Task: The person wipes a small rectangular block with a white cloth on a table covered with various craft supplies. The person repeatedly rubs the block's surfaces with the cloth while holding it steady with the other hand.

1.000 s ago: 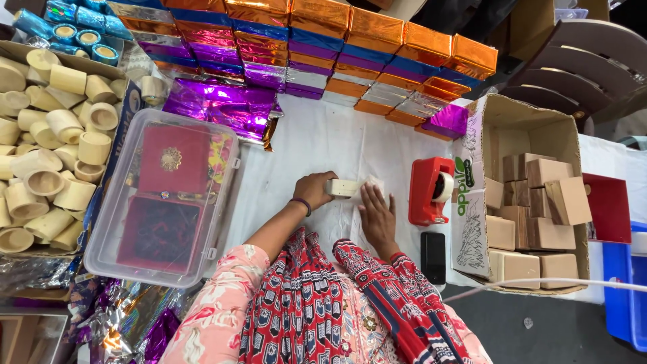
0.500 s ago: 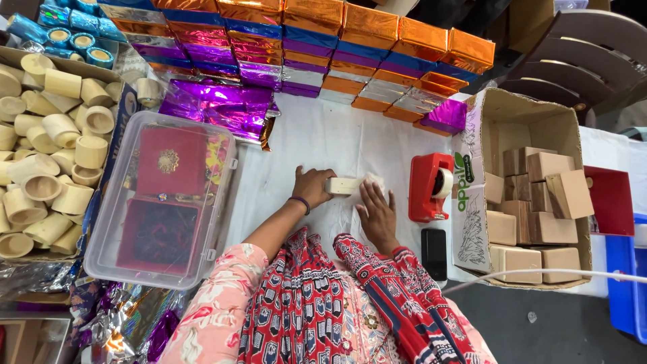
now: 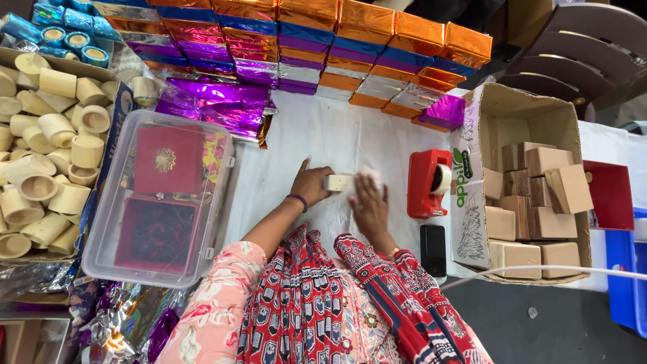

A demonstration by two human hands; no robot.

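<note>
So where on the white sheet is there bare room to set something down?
Bare white sheet lies between the purple foil sheets, the stacked foil boxes and the red tape dispenser, above both hands. A narrower strip runs beside the clear plastic box. Around the left hand, right hand and small block it is crowded.

You're looking at a small gift-packing workshop: stacked foil-wrapped boxes in orange, blue and purple, a carton of plain wooden boxes, heaps of pale round containers, and a red tape dispenser on the white-covered table.
</note>
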